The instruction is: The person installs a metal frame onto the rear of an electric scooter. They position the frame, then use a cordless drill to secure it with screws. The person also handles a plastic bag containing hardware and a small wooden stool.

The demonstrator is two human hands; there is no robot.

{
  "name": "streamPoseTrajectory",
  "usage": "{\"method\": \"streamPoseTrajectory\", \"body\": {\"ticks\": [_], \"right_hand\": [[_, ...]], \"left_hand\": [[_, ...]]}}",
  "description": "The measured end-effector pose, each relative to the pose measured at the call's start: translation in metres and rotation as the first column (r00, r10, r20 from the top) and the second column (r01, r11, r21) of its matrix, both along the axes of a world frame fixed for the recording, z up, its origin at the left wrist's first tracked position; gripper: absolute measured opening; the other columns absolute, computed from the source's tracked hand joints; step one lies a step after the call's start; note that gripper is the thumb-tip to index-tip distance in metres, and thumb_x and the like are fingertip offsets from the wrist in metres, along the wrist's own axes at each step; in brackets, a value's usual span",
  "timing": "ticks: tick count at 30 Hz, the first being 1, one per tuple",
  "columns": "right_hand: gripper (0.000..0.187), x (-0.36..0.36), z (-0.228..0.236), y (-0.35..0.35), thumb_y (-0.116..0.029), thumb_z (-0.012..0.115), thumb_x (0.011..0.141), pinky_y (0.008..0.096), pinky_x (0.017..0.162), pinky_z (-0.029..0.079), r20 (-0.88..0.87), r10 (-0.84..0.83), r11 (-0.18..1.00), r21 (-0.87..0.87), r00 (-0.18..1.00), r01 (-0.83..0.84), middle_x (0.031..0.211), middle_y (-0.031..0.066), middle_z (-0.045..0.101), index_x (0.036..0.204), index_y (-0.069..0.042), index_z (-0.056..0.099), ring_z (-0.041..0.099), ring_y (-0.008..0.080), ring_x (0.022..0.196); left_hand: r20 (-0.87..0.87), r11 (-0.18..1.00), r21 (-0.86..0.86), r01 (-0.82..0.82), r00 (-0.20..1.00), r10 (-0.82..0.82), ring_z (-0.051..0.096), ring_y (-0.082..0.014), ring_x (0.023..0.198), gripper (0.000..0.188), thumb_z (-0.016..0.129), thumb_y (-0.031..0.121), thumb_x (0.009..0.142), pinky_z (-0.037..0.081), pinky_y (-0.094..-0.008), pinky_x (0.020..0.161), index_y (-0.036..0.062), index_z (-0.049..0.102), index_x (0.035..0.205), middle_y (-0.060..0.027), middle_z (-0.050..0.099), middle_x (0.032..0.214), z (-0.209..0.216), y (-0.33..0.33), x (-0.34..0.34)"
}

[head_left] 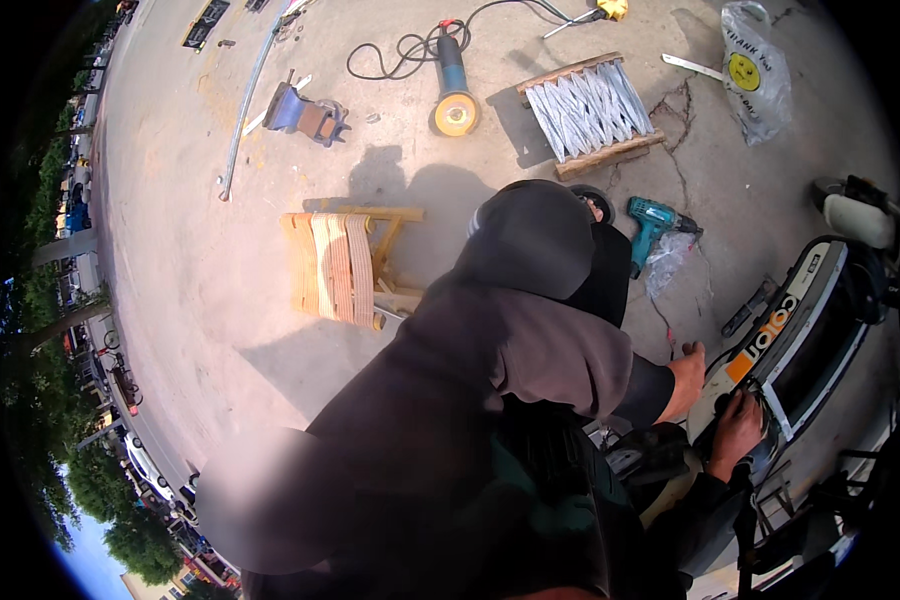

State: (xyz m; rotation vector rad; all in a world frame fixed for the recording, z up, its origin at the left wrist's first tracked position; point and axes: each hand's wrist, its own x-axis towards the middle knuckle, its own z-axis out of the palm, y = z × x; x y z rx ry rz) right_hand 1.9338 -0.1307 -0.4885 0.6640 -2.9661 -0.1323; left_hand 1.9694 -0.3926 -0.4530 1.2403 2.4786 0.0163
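Observation:
Both my hands are on the right, by a pale vehicle side panel (720,403) with a dark inset and orange and white lettering. My left hand (682,385), coming out of a black arm cover, is at the panel's near left end, its fingers curled together. Just below and to the right, my right hand (738,435) is closed against the panel's edge beside a white strip. Whatever either hand pinches is hidden or too small to make out. A brown shirt and dark clothing fill the lower middle and hide much around the forearms.
A teal cordless drill (650,230) lies above the hands beside crumpled clear plastic (667,262). Two small woven stools (335,265) (590,110), an angle grinder (454,85) with its cord, a blue bench vise (305,115) and a white plastic bag (755,75) are on the concrete.

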Motion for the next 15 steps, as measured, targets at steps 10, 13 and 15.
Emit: {"method": "streamPoseTrajectory", "body": {"ticks": [10,13,15], "right_hand": [[0.029,0.015,0.005,0.004,-0.018,0.068,0.089,0.0452,0.081,0.052,0.205,-0.186,0.97,-0.116,0.961,0.212,0.102,0.0179,0.067,0.114,-0.004,0.065,0.064,0.0389,0.096],[0.029,0.013,0.004,0.013,-0.017,0.068,0.088,0.045,0.081,0.052,0.184,-0.187,0.937,-0.26,0.965,0.231,0.101,0.0174,0.067,0.113,-0.003,0.065,0.064,0.0386,0.096],[0.029,0.022,0.01,0.011,-0.017,0.069,0.087,0.044,0.083,0.052,0.247,-0.248,0.928,-0.216,0.937,0.303,0.104,0.0178,0.067,0.112,-0.003,0.065,0.063,0.038,0.099]], "left_hand": [[-0.127,0.62,0.749,-0.232,0.869,0.478,0.067,-0.0282,0.107,0.039,0.074,0.002,0.078,0.053,-0.0379,0.093,-0.0014,0.065,0.117,-0.0163,0.067,0.12,0.102,-0.158,0.023],[-0.192,0.371,0.815,-0.445,0.398,0.897,0.065,-0.0325,0.108,0.034,0.066,-0.005,0.086,0.051,-0.0398,0.095,-0.0031,0.064,0.12,-0.0193,0.066,0.121,0.074,-0.229,0.06],[-0.063,0.206,0.718,-0.665,0.233,0.971,0.061,-0.034,0.115,0.031,0.06,0.003,0.094,0.045,-0.0381,0.101,-0.0035,0.06,0.124,-0.0194,0.065,0.123,0.027,-0.285,0.083]]}}
